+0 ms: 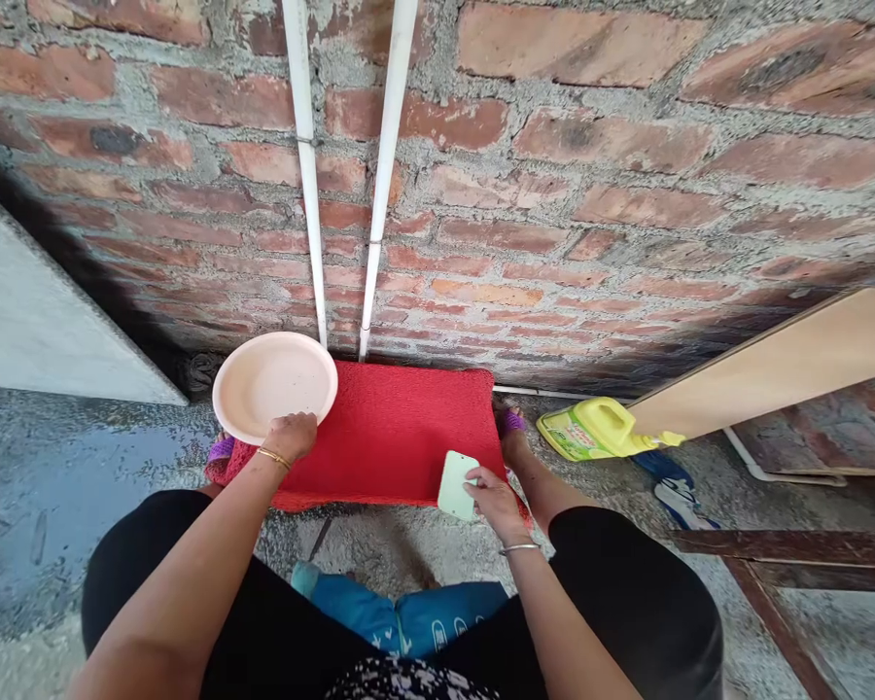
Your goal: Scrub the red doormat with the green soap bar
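Note:
My left hand (292,437) grips the near rim of a pale pink basin (269,379), fingers curled over its edge. The basin is at the left end of a bright red cloth (401,428), which is spread over something low that I cannot make out. Over the cloth's near right part, my right hand (496,496) pinches a pale green flat piece (455,484) by its right side. That piece is rectangular with rounded corners and small holes near its ends; its exact kind is unclear.
A yellow detergent jug (590,428) lies on its side to the right, near a leaning wooden board (773,360) and slippers (678,496). Two white pipes (383,175) run down the brick wall (590,146). A pale slab (51,292) stands left. The left floor (80,476) looks wet.

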`<state>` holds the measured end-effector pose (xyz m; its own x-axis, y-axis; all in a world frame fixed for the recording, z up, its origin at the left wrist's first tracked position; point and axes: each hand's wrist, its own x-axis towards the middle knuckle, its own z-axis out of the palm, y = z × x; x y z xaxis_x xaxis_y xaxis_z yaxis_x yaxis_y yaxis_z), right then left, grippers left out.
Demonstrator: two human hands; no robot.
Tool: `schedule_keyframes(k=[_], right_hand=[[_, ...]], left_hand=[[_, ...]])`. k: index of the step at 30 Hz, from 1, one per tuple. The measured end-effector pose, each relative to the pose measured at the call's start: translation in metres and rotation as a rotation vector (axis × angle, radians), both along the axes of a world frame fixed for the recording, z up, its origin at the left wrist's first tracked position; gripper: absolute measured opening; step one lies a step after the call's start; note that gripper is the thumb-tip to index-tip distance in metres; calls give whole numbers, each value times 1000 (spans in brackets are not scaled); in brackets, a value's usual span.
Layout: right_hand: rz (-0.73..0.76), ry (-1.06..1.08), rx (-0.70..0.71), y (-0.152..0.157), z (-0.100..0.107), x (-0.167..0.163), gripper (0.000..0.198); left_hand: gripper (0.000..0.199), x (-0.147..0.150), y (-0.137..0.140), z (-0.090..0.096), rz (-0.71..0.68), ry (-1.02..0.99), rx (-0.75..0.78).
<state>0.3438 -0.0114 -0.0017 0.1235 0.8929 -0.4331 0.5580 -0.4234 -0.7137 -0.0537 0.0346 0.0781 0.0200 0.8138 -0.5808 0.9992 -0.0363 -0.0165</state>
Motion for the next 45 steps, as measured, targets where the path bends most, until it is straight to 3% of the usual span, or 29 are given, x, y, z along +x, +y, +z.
schedule_keyframes(k=[5,12,19,24,32,35,41,45], right_hand=[[209,-1,-45,6,-5,-51,12],[317,-396,-104,4,14,-67,17],[406,-710,-135,-10,38,-108,51],[379,-697,-246,-8,40,-110,45],[546,-642,-117,-33,34,-136,41],[543,-686,-145,-31,37,-120,40],[331,-817,-285,-16,49,-51,40],[303,-704,-248,-2,47,-60,34]], left_hand=[[33,-3,-4,0,-22,1,14],[32,-2,-5,8,-21,4,-6],[32,1,-8,16,-26,5,8],[32,-2,-9,16,-22,-12,1],[32,-4,-7,12,-22,-22,0],[32,-3,-7,13,-24,-21,0],[32,0,-7,16,2,-28,-2],[32,-2,-10,18,15,-54,21]])
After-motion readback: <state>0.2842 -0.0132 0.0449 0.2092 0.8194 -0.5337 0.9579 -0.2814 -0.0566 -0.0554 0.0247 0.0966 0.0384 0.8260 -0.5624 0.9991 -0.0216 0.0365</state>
